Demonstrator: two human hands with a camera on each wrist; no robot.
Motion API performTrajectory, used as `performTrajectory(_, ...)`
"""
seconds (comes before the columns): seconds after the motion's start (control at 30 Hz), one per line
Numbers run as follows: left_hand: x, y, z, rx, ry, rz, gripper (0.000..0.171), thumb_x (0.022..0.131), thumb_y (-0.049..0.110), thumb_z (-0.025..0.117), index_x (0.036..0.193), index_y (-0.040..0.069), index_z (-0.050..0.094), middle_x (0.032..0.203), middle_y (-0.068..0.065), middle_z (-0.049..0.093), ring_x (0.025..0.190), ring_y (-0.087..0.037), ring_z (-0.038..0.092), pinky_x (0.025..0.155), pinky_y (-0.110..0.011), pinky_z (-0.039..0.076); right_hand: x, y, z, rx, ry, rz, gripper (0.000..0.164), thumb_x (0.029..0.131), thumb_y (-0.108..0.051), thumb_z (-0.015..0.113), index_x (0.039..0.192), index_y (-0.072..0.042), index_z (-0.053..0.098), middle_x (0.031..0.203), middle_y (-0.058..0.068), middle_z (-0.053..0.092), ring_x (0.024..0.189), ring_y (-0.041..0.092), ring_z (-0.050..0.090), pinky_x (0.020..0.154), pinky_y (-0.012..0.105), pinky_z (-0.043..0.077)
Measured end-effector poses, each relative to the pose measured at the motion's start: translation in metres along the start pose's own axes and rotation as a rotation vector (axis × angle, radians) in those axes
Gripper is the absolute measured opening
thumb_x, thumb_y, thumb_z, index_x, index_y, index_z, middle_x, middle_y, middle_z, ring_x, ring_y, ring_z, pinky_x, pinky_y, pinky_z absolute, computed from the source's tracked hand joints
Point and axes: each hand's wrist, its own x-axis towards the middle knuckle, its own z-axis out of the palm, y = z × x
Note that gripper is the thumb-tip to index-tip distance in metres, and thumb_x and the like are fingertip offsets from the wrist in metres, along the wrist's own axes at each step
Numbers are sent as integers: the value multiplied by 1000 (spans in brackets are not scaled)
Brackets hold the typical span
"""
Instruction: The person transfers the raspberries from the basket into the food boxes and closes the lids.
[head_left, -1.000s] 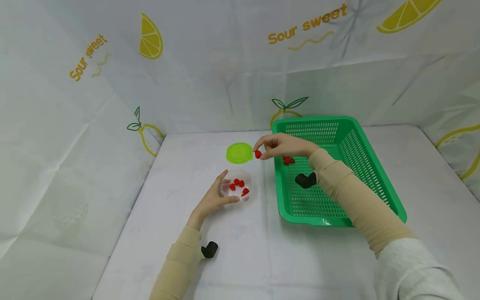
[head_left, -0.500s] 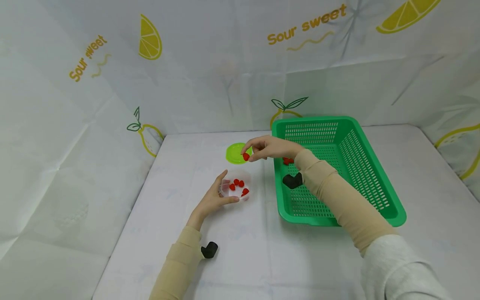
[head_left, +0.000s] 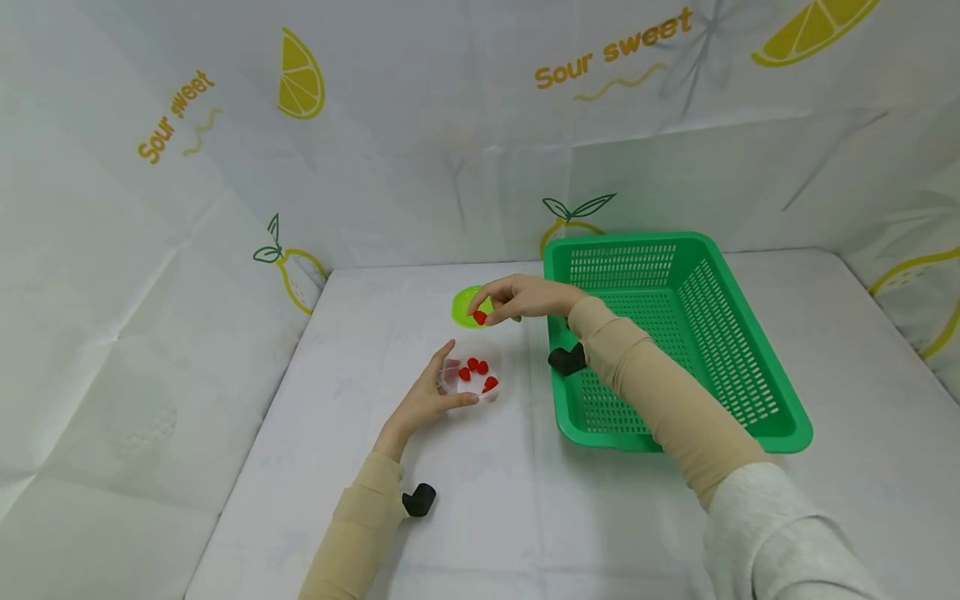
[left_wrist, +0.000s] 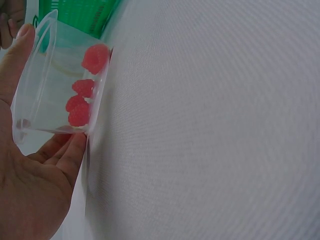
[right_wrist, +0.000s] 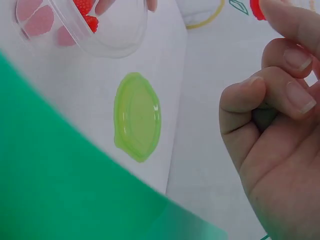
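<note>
Right hand (head_left: 525,296) shifted leftward, pinching raspberry (head_left: 479,317), left hand (head_left: 422,403) curled round clear cup (left_wrist: 56,92)

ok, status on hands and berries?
Right hand pinching one raspberry. Left hand gripping clear container, four raspberries inside. Green lid off, lying beyond container; no obstruction seen at the opening.

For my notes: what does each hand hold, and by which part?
The left hand holds the clear cup by its side wall; the right hand pinches a red berry by its sides.
</note>
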Motion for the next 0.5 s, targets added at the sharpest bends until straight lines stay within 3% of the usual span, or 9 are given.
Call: performTrajectory(0.5,0,0,-1,-5,-5,2,98,73,39,77,149,32,15,144,-2,41,137,-26,32,104,-51,39,14,-2,8,-62,-60,43,29,91,-13,55,120,-13,60,76,3,50,69,18,45,61,25,42)
